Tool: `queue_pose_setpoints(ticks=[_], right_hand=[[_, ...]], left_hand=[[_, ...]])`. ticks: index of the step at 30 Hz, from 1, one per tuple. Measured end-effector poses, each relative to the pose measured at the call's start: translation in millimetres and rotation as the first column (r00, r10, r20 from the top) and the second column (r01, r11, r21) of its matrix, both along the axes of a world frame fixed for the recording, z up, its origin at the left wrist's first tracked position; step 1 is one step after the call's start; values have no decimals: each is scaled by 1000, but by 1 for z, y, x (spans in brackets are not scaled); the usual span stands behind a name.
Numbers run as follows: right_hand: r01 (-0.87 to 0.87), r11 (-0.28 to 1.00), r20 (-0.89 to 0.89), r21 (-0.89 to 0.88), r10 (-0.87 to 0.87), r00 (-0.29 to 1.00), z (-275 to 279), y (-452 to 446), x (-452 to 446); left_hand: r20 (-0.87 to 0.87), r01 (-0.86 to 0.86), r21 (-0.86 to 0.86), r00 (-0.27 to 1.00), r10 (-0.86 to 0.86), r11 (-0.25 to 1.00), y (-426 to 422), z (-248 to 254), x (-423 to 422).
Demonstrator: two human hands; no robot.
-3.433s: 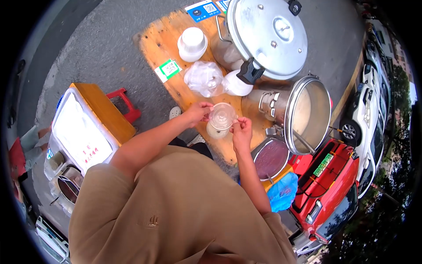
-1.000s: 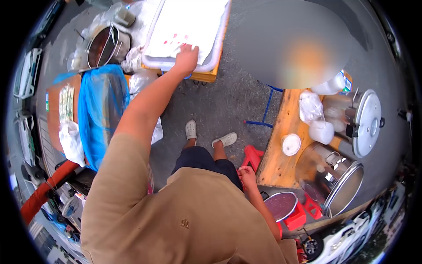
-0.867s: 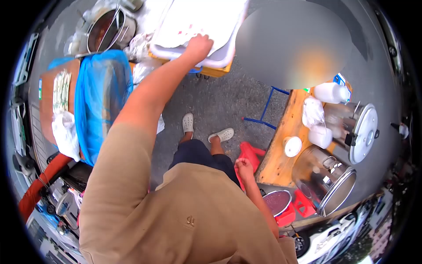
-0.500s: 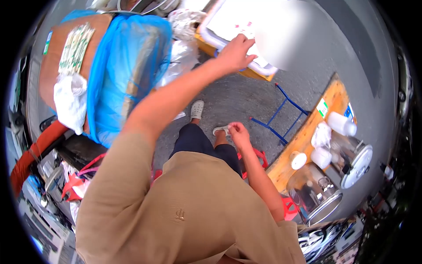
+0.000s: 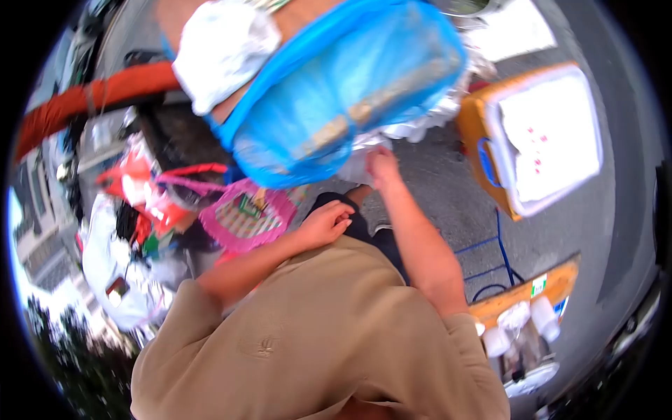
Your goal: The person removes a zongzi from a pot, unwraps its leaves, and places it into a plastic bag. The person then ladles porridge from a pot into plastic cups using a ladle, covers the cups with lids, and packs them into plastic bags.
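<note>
Over my lap, close to the front of my tan shirt (image 5: 336,308), my left hand (image 5: 327,224) hangs with loosely bent fingers and nothing visible in it. My right hand (image 5: 382,166) reaches forward, fingers closed at the edge of a whitish, see-through plastic bag (image 5: 355,162); its fingertips are blurred. That bag hangs below a bulky bundle covered in blue plastic (image 5: 308,105). Left of my left hand is a pink-rimmed basket (image 5: 248,217) with a checked lining and small items inside.
A yellow cooler box (image 5: 483,147) with a white top stands at front right. Behind me on the right, a wooden table (image 5: 560,276) carries plastic containers and a metal pot. A white bag (image 5: 227,52) and a red-orange wrapped bar (image 5: 98,94) are on the left.
My view and body have turned left. My left hand has left the cooler and come back to my lap. The right hand has moved forward to the plastic bag.
</note>
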State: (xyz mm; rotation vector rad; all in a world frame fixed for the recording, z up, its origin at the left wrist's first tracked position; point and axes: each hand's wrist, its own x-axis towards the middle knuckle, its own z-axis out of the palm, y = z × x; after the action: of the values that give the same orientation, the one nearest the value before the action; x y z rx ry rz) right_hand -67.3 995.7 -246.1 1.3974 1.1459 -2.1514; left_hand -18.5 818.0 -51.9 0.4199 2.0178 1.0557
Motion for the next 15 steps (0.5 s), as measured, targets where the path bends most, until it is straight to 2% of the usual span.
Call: queue_pose_setpoints(ticks=[1, 3, 5, 8, 11, 12, 15], right_hand=[[-22, 999, 15, -39, 23, 1000, -10, -2, 1], [-140, 988, 75, 63, 135, 988, 9, 3, 2], [-152, 985, 57, 81, 148, 987, 9, 9, 14], [-252, 967, 28, 39, 251, 968, 36, 31, 31], [-336, 941, -12, 43, 337, 941, 44, 56, 50], [-361, 931, -16, 51, 363, 932, 46, 63, 55], [-364, 931, -86, 1, 363, 928, 60, 79, 66]], left_hand=[[-14, -5, -22, 1000, 5, 1000, -14, 0, 0], [5, -112, -37, 994, 112, 993, -37, -1, 0], [-20, -169, -60, 985, 169, 984, -57, 5, -2], [-16, -235, -148, 972, 235, 961, -88, 10, -1], [43, -289, -243, 950, 308, 926, -130, 9, 5], [88, -297, -290, 938, 335, 910, -151, -4, 11], [187, -183, -363, 946, 264, 914, -222, -55, 17]])
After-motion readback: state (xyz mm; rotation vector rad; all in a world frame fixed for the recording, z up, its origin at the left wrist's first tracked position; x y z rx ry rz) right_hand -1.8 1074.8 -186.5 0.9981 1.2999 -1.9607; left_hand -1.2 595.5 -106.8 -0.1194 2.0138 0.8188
